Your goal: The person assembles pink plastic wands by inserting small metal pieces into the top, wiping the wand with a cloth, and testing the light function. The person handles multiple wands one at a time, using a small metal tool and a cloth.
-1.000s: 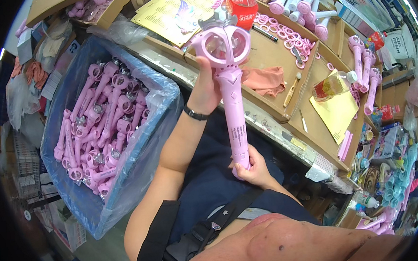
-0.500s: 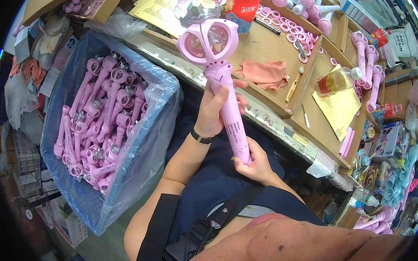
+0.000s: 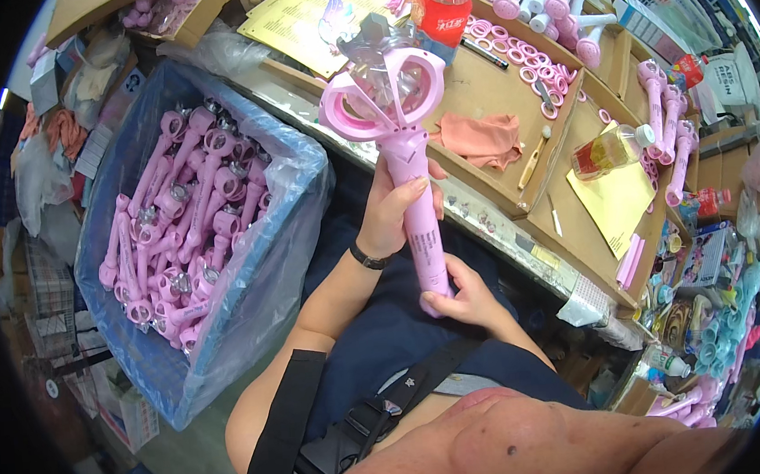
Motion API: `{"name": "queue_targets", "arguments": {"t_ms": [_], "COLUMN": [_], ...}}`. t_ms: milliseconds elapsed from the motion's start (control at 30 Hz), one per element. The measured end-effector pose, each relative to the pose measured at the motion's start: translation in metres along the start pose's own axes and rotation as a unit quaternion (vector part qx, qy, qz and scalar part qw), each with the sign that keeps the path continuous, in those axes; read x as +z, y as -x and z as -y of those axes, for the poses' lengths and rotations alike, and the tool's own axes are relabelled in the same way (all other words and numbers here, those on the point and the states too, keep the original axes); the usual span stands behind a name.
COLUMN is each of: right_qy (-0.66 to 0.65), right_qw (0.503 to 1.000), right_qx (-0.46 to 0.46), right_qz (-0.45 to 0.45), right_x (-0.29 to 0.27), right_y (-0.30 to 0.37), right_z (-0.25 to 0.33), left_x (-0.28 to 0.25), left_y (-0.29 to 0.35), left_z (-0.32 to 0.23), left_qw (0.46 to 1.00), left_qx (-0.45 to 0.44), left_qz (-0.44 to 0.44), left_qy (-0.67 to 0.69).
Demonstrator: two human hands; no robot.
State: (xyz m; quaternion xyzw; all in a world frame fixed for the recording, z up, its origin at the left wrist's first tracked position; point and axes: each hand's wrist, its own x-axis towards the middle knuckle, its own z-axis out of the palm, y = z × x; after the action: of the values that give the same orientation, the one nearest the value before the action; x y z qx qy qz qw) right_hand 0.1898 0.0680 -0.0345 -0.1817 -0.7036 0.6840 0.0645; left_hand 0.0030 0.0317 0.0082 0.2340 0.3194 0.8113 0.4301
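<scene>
Wand (image 3: 404, 138), pink plastic toy, held upright over the person's lap, just in front of the workbench (image 3: 511, 96) edge. Head of the wand is a ring with two loops and a clear faceted piece at its centre; head sits at the top, handle runs down and slightly right.

Left hand (image 3: 393, 211): fingers closed around the upper handle just under the head. Thumb lies on the right side of the shaft, the other fingers wrap from the left. Dark band on this wrist.

Right hand (image 3: 460, 291): fingers closed around the bottom end of the handle. Base of the wand sits inside the curled fingers; thumb presses the shaft from the right. Short stretch of bare handle shows between the two hands.

Surroundings:
- Blue bin (image 3: 143, 377), lined with clear plastic, to the person's left, filled with more pink wands (image 3: 173, 234) lying in a heap.
- On the workbench: pink cloth (image 3: 481, 137) just right of the wand's head, yellow sheet (image 3: 611, 199) further right, small clear bottle (image 3: 607, 151) of amber liquid lying beside it.
- Pink rings (image 3: 516, 47) scattered at the back of the bench, red-labelled bottle (image 3: 440, 8) behind the wand's head.
</scene>
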Motion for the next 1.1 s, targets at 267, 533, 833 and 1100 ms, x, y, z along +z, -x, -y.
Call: {"name": "queue_targets", "arguments": {"t_ms": [267,533,833,1100], "right_qy": [-0.151,-0.235,-0.008,-0.068], "right_qw": [0.926,0.881,1.000,0.997], "right_qx": [-0.281,-0.269,0.003,-0.008], "right_qz": [-0.204,-0.310,-0.005,-0.033], "right_x": [-0.066,-0.027,0.032,0.033], "right_y": [-0.090,-0.088,-0.016,-0.022], "right_z": [0.102,0.058,-0.013,-0.024], "left_x": [0.016,-0.001,-0.010,-0.001], "left_y": [0.008,0.002,-0.038,-0.017], "left_z": [0.006,-0.009,-0.036,-0.007], "left_qw": [0.996,0.999,0.991,0.998], "left_qx": [-0.050,0.035,0.112,-0.039], "left_qz": [0.056,0.016,0.005,0.019], "left_qy": [-0.055,-0.032,-0.067,-0.038]}}
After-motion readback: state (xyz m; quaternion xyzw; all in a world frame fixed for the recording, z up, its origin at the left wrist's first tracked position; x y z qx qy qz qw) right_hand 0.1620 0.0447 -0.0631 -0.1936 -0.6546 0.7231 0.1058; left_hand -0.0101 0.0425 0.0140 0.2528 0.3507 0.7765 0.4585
